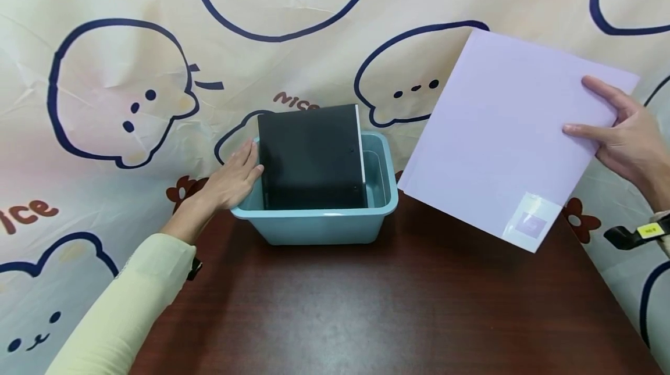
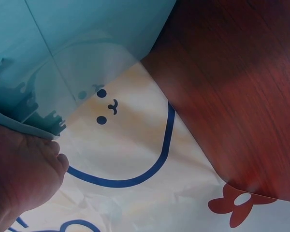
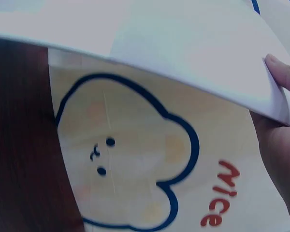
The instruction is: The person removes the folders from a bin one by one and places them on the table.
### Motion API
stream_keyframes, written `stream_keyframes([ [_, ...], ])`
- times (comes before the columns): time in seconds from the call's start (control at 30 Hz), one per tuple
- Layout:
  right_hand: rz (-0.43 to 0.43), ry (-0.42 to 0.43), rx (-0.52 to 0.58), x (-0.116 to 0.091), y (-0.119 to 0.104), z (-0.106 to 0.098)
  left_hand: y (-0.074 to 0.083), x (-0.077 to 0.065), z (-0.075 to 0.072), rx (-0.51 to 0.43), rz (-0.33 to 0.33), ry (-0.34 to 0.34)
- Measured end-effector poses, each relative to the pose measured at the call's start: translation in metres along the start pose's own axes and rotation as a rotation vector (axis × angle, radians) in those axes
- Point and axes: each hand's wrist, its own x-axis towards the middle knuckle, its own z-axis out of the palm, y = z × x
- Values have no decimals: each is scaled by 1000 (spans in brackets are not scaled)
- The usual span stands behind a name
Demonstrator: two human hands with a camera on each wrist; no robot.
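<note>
In the head view, a blue plastic bin (image 1: 319, 227) sits near the back of the table. A black-covered notebook or folder (image 1: 314, 160) stands tilted in the bin, a white edge showing on its right. My left hand (image 1: 232, 177) rests on the bin's left rim with fingers extended, close to the black cover. The left wrist view shows that hand (image 2: 26, 176) beside the bin wall (image 2: 101, 29). My right hand (image 1: 630, 136) grips a light purple folder (image 1: 515, 131) by its right edge, raised in the air right of the bin. A clear label pocket (image 1: 531, 222) marks its lower corner.
The dark brown wooden table (image 1: 340, 305) extends in front of the bin. A cream cloth (image 1: 293, 67) with blue cartoon outlines hangs behind the table and shows along both sides.
</note>
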Motion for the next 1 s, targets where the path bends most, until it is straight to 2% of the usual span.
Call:
stream_keyframes([
  [0.17,15,-15,-79,-3,9,-22,1,0,0,5,-4,-6],
  [0.37,28,8,-206,-5,20,-43,-1,0,1,2,1,5],
  [0.5,44,2,-225,-3,26,-54,-1,-1,1,-6,2,10],
  [0.6,64,-4,-342,-3,32,-60,0,-1,1,-2,-3,12],
  [0.73,119,-15,-557,-5,41,-67,0,0,2,6,-4,4],
  [0.77,133,-19,-579,-6,42,-69,-1,0,2,7,-4,2],
  [1.0,222,-96,-631,-7,53,-82,1,0,2,10,-4,13],
])
